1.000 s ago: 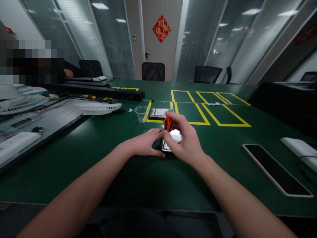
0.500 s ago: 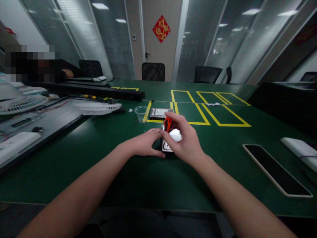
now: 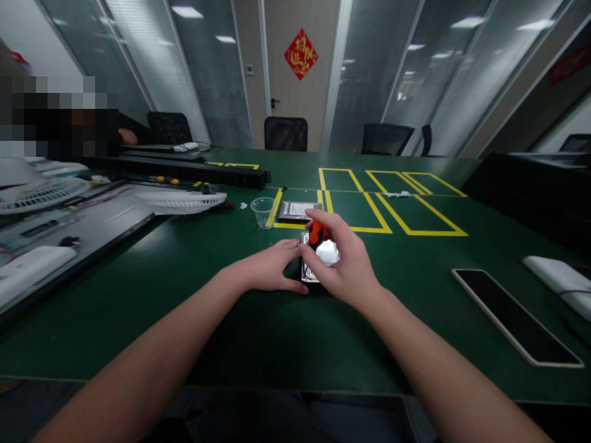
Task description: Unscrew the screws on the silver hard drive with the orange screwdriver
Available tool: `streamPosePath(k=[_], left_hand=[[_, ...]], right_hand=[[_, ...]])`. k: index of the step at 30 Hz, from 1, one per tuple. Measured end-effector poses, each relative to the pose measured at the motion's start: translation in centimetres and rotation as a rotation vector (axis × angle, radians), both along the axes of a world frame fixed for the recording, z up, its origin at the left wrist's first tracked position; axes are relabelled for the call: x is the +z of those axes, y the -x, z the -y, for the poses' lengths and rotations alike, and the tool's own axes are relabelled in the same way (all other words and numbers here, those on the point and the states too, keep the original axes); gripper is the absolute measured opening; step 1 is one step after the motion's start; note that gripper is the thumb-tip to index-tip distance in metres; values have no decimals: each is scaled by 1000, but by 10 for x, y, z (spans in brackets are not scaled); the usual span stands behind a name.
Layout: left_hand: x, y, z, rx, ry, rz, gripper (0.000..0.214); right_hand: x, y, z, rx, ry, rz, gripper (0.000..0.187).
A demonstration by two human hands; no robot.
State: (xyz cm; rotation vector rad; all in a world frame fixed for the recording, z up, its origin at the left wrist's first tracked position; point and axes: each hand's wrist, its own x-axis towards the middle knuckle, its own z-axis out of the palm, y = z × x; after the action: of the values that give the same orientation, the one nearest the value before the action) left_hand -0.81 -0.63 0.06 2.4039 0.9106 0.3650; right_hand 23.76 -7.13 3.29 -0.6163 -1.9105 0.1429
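Note:
A shiny metal hard drive (image 3: pixel 327 253) lies flat on the green table (image 3: pixel 277 332) in front of me. My left hand (image 3: pixel 270 266) rests against its left edge, fingers laid on it and thumb below. My right hand (image 3: pixel 344 261) is closed round the red and black handle of a screwdriver (image 3: pixel 316 232), held upright over the drive's near left part. The screwdriver's tip is hidden behind my fingers. A second hard drive (image 3: pixel 298 210) lies a little farther back, on a yellow tape line.
A clear plastic cup (image 3: pixel 263 212) stands left of the far drive. Yellow tape boxes (image 3: pixel 397 203) mark the table beyond. A phone (image 3: pixel 514 315) and a white object (image 3: pixel 558 280) lie at right. White fan grilles (image 3: pixel 182 200), a black power strip (image 3: pixel 184 169) and another person sit at left.
My right hand's fingers have shifted slightly round the screwdriver handle, which sits a touch lower. My left hand and the drive have stayed in place.

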Motion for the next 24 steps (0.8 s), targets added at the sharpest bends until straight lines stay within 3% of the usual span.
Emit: streamPosePath(k=[9, 17, 24], left_hand=[[-5, 1, -3, -30, -11, 16, 104], [2, -2, 3, 7, -31, -15, 96], [3, -2, 2, 23, 5, -7, 95]], right_hand=[[-2, -1, -4, -27, -1, 22, 62], [-4, 1, 0, -10, 44, 2, 71], [-2, 0, 0, 17, 23, -23, 62]])
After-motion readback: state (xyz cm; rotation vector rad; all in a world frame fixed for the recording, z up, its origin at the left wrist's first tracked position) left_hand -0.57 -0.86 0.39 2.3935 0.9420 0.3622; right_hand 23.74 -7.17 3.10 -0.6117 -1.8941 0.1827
